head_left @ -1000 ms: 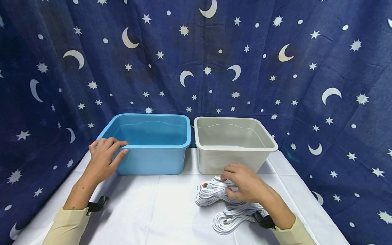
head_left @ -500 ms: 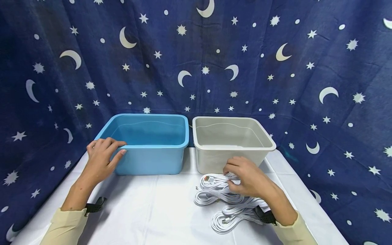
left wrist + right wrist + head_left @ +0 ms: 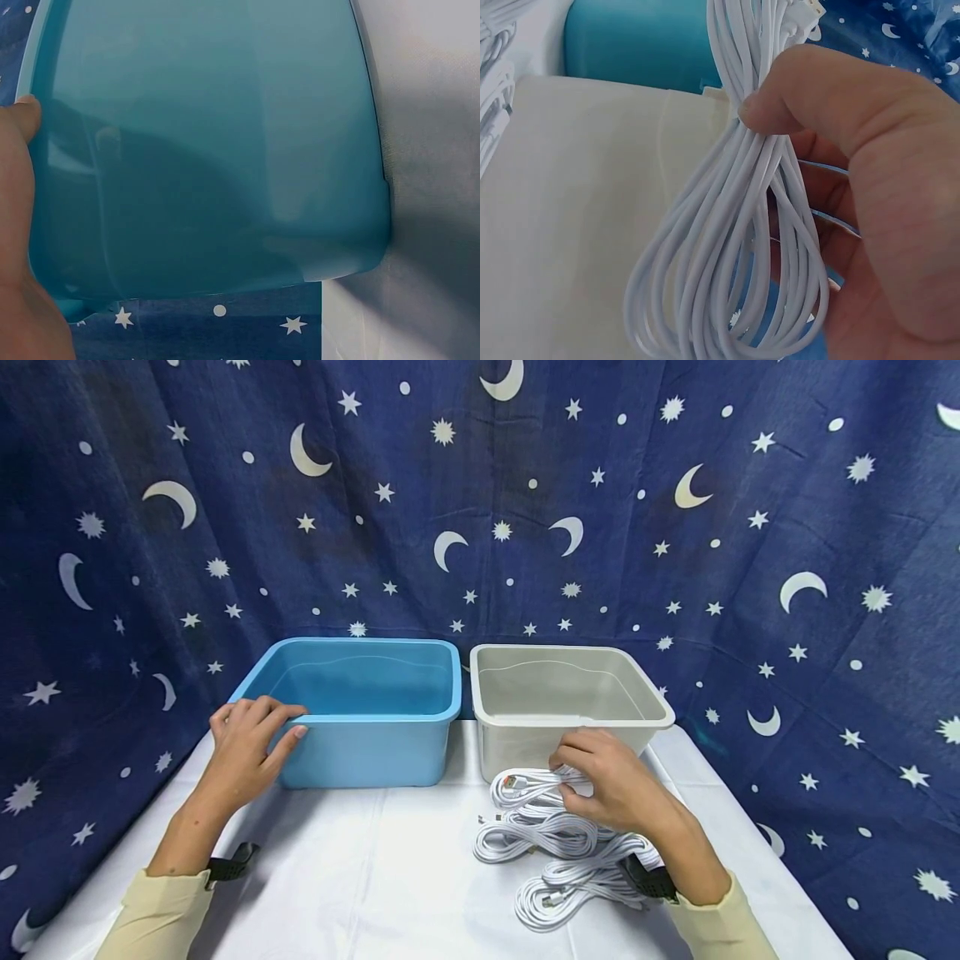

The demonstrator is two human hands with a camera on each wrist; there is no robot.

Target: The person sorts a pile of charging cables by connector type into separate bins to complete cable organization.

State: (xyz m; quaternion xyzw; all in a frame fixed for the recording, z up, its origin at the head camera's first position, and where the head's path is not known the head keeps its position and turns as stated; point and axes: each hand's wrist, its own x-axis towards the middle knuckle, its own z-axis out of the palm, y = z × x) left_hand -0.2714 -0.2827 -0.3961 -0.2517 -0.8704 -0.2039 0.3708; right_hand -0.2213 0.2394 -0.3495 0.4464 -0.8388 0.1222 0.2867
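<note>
White cable bundle (image 3: 721, 195) higher than before, partly hidden behind the right hand (image 3: 617, 781)

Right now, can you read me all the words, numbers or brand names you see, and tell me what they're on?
There are none that I can read.
Blue bin and gray bin: no lettering on the sides that show.
White cables: no writing I can make out; their plugs are too small to tell.
Curtain: moons, stars and dots, no letters.
</note>
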